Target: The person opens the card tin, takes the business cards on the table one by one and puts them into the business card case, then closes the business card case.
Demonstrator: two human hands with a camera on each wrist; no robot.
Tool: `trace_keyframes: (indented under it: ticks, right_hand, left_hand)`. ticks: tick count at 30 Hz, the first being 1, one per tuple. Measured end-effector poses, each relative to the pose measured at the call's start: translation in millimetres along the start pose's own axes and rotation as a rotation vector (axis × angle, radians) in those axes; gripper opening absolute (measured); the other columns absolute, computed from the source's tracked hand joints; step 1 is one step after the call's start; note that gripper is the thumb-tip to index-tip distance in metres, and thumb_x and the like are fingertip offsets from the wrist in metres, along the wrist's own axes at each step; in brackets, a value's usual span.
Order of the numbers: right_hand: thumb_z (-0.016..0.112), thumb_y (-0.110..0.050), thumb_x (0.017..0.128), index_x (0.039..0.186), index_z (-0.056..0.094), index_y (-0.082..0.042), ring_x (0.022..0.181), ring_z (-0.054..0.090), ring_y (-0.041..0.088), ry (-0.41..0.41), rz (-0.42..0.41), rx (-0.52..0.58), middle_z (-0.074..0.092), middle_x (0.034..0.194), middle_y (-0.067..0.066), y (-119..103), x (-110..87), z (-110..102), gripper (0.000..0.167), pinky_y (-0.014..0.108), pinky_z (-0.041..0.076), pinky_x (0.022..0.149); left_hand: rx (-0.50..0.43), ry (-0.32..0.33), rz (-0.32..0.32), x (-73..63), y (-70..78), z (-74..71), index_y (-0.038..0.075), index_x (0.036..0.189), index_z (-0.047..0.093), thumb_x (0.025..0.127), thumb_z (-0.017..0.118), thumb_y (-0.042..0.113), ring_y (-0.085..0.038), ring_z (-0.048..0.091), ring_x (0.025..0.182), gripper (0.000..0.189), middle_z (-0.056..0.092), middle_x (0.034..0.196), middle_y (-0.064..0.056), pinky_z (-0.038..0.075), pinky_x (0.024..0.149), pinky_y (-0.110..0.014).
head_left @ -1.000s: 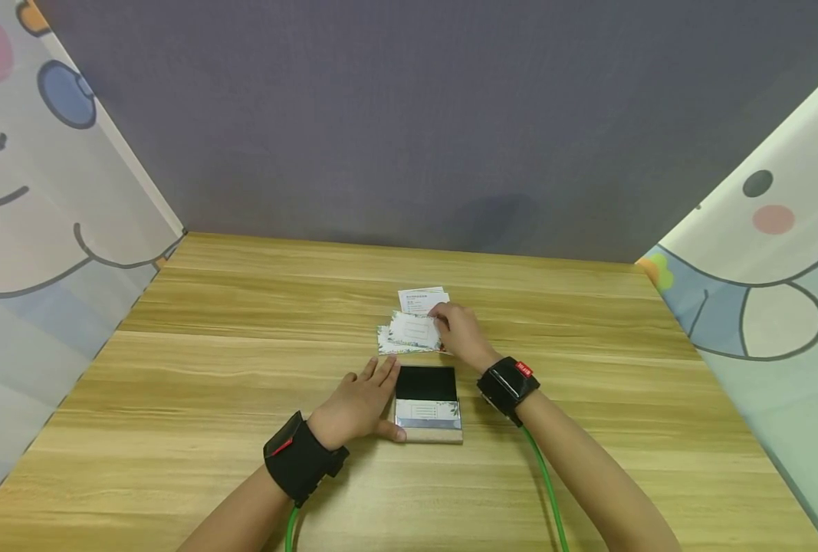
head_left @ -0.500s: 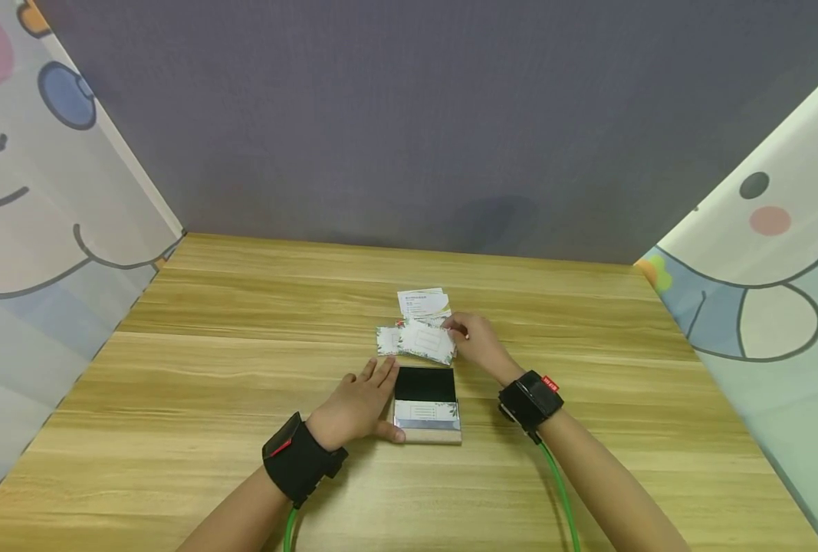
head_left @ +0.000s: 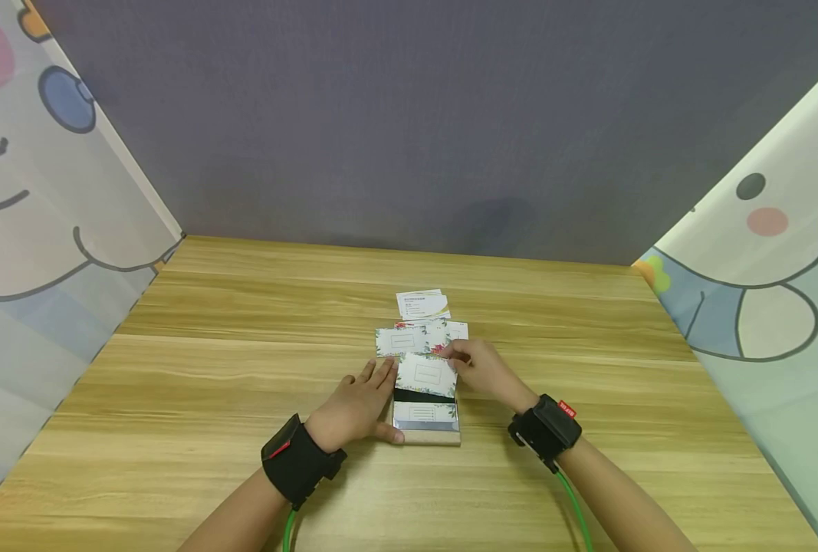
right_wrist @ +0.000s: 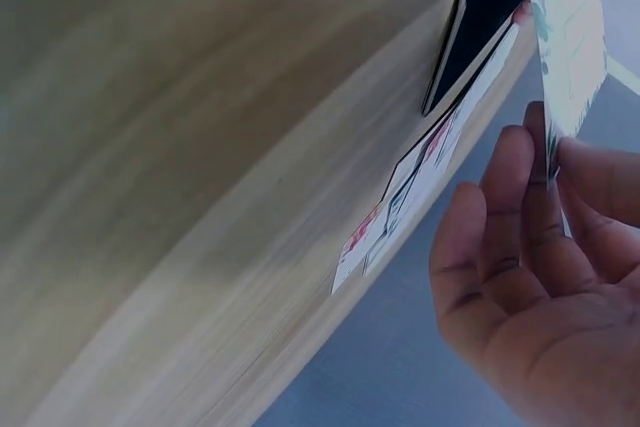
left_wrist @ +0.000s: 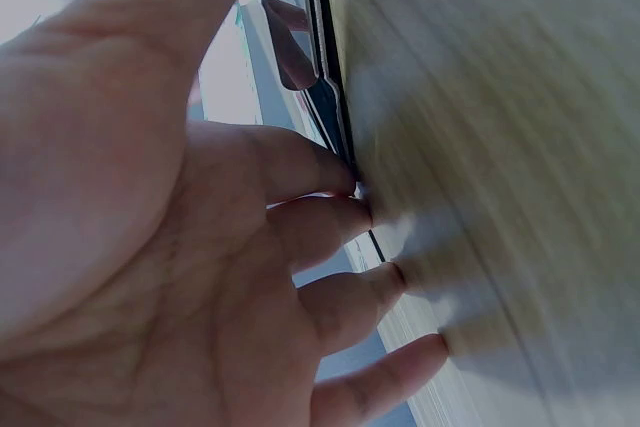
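A card case [head_left: 431,438] lies unfolded on the table, black inside its upper half, with a printed card [head_left: 424,412] in the lower half. My left hand [head_left: 352,406] rests at its left side, fingers extended, with fingertips and thumb by the edge. Between thumb and fingers, my right hand [head_left: 483,369] pinches the corner of a white card with a leafy border [head_left: 427,374]. In the right wrist view this held card [right_wrist: 572,42] is raised off the table. In the head view it covers most of the case's black half.
Several overlapping floral cards [head_left: 402,340] lie just beyond the case. Farther back are white printed cards [head_left: 424,307]. A grey partition [head_left: 409,123] stands behind the wooden table [head_left: 243,307], and green cables [head_left: 574,506] run from both wrist straps.
My right hand has drawn the leafy card off the loose cards toward me, over the case, uncovering other floral cards. My left hand has stayed in place.
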State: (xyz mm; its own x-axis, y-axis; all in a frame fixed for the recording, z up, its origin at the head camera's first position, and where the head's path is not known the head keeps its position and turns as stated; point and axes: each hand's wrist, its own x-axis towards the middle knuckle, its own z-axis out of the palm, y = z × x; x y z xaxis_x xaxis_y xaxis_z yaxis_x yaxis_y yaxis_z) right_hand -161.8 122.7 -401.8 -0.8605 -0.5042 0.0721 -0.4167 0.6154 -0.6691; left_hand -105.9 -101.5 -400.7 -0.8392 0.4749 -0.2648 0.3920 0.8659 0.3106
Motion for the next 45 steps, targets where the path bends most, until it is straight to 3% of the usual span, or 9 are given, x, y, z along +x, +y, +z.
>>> trace_keyframes:
  ticks: [13, 27, 34, 45]
  right_hand:
    - [0.053, 0.004, 0.086, 0.091, 0.066, -0.004, 0.073, 0.052, 0.009, -0.104, 0.038, -0.011, 0.064, 0.086, 0.006, 0.6, -9.4, 7.2, 0.016, 0.02, 0.044, 0.063]
    - [0.054, 0.003, 0.086, 0.095, 0.066, -0.003, 0.074, 0.054, 0.008, -0.195, -0.041, -0.045, 0.065, 0.088, 0.005, -1.1, -17.4, 11.3, 0.016, 0.019, 0.045, 0.064]
    - [0.056, 0.006, 0.084, 0.093, 0.067, -0.003, 0.081, 0.056, 0.012, -0.223, -0.152, -0.129, 0.064, 0.09, 0.006, -3.2, -20.2, 12.2, 0.017, 0.022, 0.046, 0.068]
    - [0.056, 0.0, 0.086, 0.094, 0.067, -0.01, 0.09, 0.052, 0.014, -0.264, -0.161, -0.185, 0.061, 0.094, 0.002, -10.1, -25.3, 12.5, 0.017, 0.029, 0.042, 0.077]
  left_hand:
    - [-0.011, -0.004, -0.009, 1.4, -0.1, 0.3, -0.001, 0.144, 0.024, 0.07, 0.069, 0.053, -0.037, 0.019, 0.138, 0.102, 0.019, 0.152, -0.015, 0.03, 0.101, -0.055]
    - [-0.015, -0.014, -0.005, 0.0, 0.4, -0.4, 0.0, 0.144, 0.024, 0.07, 0.068, 0.053, -0.036, 0.018, 0.138, 0.101, 0.018, 0.152, -0.014, 0.03, 0.102, -0.054]
    - [-0.002, -0.018, -0.002, -0.7, 0.7, -1.0, 0.0, 0.144, 0.024, 0.071, 0.067, 0.053, -0.037, 0.019, 0.138, 0.1, 0.018, 0.152, -0.015, 0.03, 0.102, -0.054]
    - [0.029, -0.023, -0.005, 0.6, -0.1, -0.4, 0.001, 0.144, 0.023, 0.071, 0.066, 0.055, -0.036, 0.019, 0.138, 0.101, 0.018, 0.152, -0.013, 0.031, 0.102, -0.053]
